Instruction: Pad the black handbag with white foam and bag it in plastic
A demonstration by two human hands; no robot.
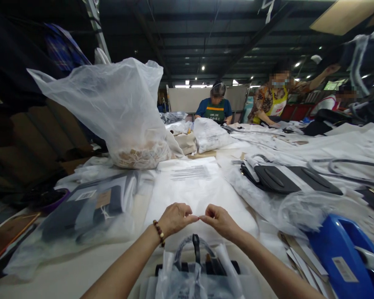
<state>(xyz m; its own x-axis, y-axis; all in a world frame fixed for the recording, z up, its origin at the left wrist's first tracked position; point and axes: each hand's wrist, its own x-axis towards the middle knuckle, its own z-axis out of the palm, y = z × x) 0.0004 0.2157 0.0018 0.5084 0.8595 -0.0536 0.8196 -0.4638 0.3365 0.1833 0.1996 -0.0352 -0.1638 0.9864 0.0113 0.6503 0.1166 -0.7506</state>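
My left hand (177, 218) and my right hand (220, 220) meet fingertip to fingertip over a white plastic bag (187, 187) with lines of print near its far end. Each hand is closed in a pinch with curled fingers, seemingly on thin film of that bag; the film between the tips is hard to make out. A beaded bracelet circles my left wrist. Just below the hands, close to me, stands a handbag (196, 274) in clear wrapping, its wrapped handles (195, 245) upright between my forearms.
To the left lies a bagged dark item with a tag (102, 207), behind it a tall translucent sack (121, 112). Black bag pieces (280, 178) and a blue tape dispenser (349, 257) are on the right. Co-workers (216, 108) work across the table.
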